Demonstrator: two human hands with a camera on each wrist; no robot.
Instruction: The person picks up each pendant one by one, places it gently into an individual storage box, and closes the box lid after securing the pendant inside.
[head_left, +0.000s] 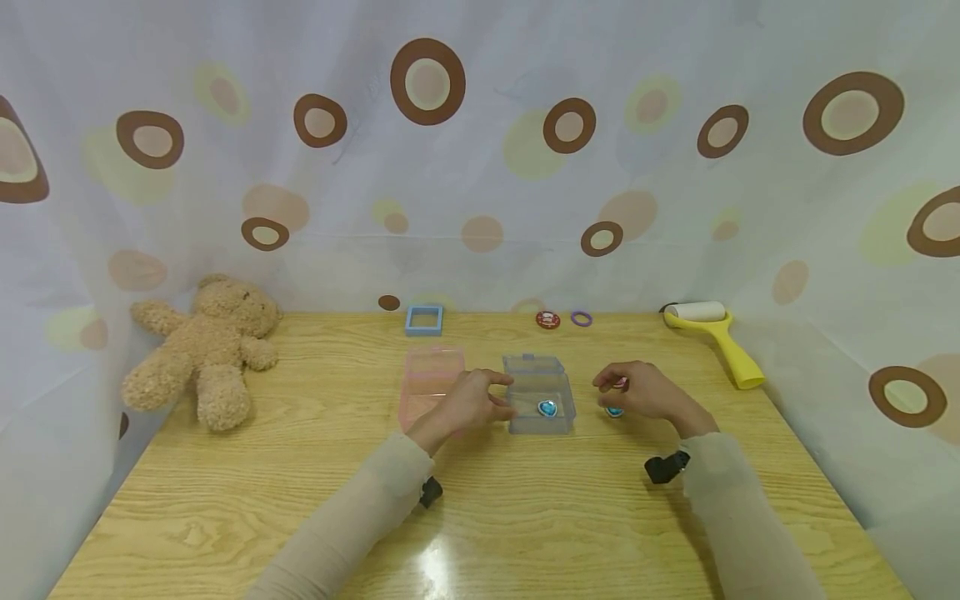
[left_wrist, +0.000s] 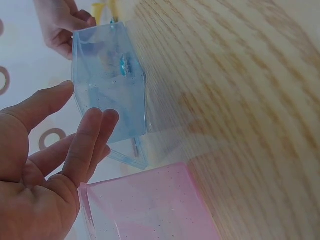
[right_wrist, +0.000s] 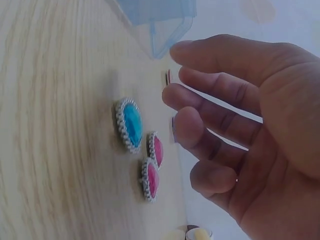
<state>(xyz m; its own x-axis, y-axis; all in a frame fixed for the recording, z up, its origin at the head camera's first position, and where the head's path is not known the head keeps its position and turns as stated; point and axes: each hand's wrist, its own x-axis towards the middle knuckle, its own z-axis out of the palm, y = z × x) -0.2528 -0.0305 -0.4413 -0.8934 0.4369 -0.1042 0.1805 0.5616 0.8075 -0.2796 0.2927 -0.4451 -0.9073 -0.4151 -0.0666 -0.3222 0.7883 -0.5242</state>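
Note:
A clear bluish plastic box stands in the middle of the table with its lid up, and a blue heart-shaped gem lies inside. My left hand is at the box's left side, thumb and fingertips right at its rim, fingers fairly straight. Partly behind that hand and wrist sits an open pink box. To the right of the clear box, my right hand hovers with loosely bent fingers and nothing between them. Beneath it on the table lie a silver-edged blue gem and two pink gems, one nearer, one farther.
A teddy bear sits at the back left. Along the back edge lie a blue square frame, a red round badge and a purple ring. A yellow-handled lint roller lies at the back right. A dotted curtain hangs behind.

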